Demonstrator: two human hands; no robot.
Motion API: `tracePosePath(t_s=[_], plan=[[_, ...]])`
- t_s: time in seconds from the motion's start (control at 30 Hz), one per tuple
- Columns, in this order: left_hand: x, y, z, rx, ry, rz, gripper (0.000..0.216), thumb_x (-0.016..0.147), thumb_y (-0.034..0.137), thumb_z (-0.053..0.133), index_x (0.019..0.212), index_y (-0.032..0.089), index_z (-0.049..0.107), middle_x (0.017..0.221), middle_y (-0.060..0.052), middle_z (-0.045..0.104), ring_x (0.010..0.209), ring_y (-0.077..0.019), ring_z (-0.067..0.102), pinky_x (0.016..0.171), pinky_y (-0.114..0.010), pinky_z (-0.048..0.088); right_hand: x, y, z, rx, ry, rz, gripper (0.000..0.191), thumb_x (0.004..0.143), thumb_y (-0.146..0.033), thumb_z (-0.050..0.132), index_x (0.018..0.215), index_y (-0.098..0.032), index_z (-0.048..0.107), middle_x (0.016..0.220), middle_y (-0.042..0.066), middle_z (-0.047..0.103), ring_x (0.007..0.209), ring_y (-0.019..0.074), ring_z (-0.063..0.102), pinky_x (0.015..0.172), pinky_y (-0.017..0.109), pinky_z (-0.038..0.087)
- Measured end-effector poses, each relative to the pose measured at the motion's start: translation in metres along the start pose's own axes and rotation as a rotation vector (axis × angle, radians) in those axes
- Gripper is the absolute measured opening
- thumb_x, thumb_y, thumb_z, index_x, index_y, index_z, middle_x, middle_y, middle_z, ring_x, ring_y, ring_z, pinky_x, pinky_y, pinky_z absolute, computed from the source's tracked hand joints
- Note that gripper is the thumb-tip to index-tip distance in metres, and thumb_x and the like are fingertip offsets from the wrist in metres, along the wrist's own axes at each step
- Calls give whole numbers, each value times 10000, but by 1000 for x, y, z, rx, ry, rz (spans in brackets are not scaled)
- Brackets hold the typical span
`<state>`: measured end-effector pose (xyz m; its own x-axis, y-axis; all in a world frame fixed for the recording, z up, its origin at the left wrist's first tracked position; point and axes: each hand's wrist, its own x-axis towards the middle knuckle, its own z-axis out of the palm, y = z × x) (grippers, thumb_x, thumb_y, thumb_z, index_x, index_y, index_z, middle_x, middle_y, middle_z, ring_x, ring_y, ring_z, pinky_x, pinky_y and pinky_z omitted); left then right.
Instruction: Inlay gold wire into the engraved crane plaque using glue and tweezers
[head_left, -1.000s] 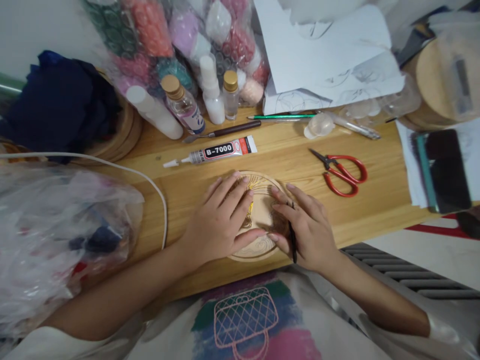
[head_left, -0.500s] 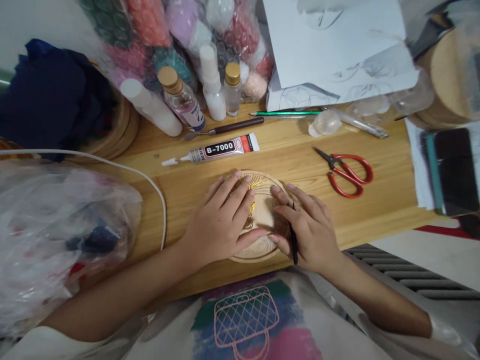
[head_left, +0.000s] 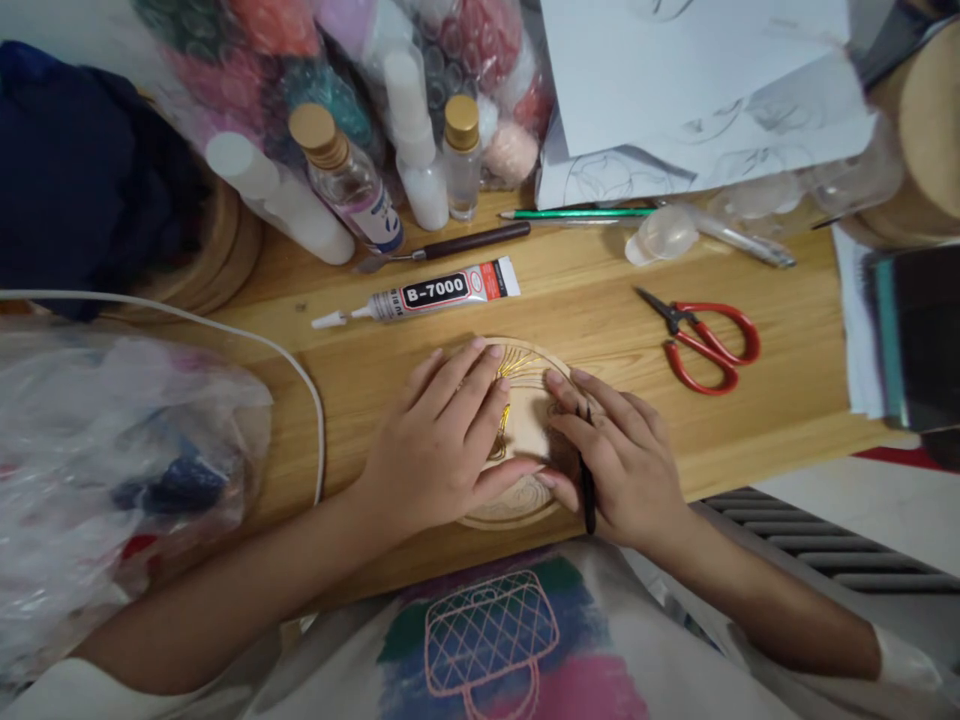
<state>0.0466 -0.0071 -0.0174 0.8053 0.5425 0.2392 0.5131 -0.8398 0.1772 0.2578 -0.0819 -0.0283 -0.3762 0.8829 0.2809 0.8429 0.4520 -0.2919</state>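
A round wooden disc point(head_left: 529, 425) with drawn lines and gold wire point(head_left: 517, 362) laid along part of its pattern rests on the table under both my hands. My left hand point(head_left: 442, 440) lies flat over the disc's left side, fingers stretched out, hiding that part. On the right side, my right hand point(head_left: 619, 455) bends over the disc with a slim black tool point(head_left: 587, 490) held in it. The tool's tip is hidden by my fingers, and its exact kind cannot be made out. My thumbs nearly meet near the disc's lower middle.
Beyond the disc lie a B-7000 glue tube point(head_left: 442, 290), a dark-handled knife-like tool point(head_left: 472, 243) and a green pencil point(head_left: 577, 214). Red-handled scissors point(head_left: 709, 345) lie to the right. Bottles point(head_left: 349, 185) and papers point(head_left: 697, 90) stand behind; a plastic bag point(head_left: 150, 450) and white cable point(head_left: 300, 370) are left.
The view has shifted slightly, so the things on the table look a little larger and further apart. Both hands keep nearly the same pose on the disc.
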Motion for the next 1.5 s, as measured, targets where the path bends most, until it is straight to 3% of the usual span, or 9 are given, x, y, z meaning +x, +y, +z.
tracePosePath(t_s=[0.4, 0.93, 1.07, 1.33, 1.5], plan=[[6, 3, -2, 37, 22, -10, 554, 935, 527, 497, 1097, 25, 668, 1271, -232, 642, 1239, -368, 570, 992, -494, 490, 2, 0, -2, -19, -21, -12, 421, 973, -429, 460, 1193, -87, 570, 1300, 202, 649, 1255, 316, 558, 969, 422, 444], [4, 1, -3, 21, 3, 5, 506, 935, 487, 515, 1103, 32, 656, 1287, -253, 625, 1225, -358, 585, 1000, -504, 493, -1, -1, 0, -5, -30, 21, 399, 962, -430, 483, 1220, -138, 567, 1348, 166, 627, 1308, 281, 527, 982, 416, 451], [3, 1, -1, 20, 7, 8, 484, 928, 475, 537, 1114, 42, 649, 1274, -246, 635, 1229, -354, 583, 1000, -499, 488, -1, 2, -1, 81, -17, 36, 381, 948, -429, 499, 1193, -141, 549, 1346, 181, 623, 1307, 292, 521, 974, 440, 471], [1, 0, 0, 38, 21, 15, 459, 927, 448, 541, 1105, 40, 654, 1266, -236, 643, 1225, -350, 585, 1003, -495, 487, -6, 6, -4, 291, 188, 190, 305, 903, -315, 556, 1157, -154, 506, 1287, 213, 626, 1251, 290, 572, 972, 471, 505], [4, 2, 0, 45, 46, 11, 466, 943, 466, 501, 1078, 52, 667, 1262, -233, 648, 1196, -342, 609, 977, -494, 508, 2, 1, -6, 187, 47, 63, 272, 949, -342, 498, 1161, -175, 532, 1313, 164, 636, 1348, 286, 481, 998, 467, 479]])
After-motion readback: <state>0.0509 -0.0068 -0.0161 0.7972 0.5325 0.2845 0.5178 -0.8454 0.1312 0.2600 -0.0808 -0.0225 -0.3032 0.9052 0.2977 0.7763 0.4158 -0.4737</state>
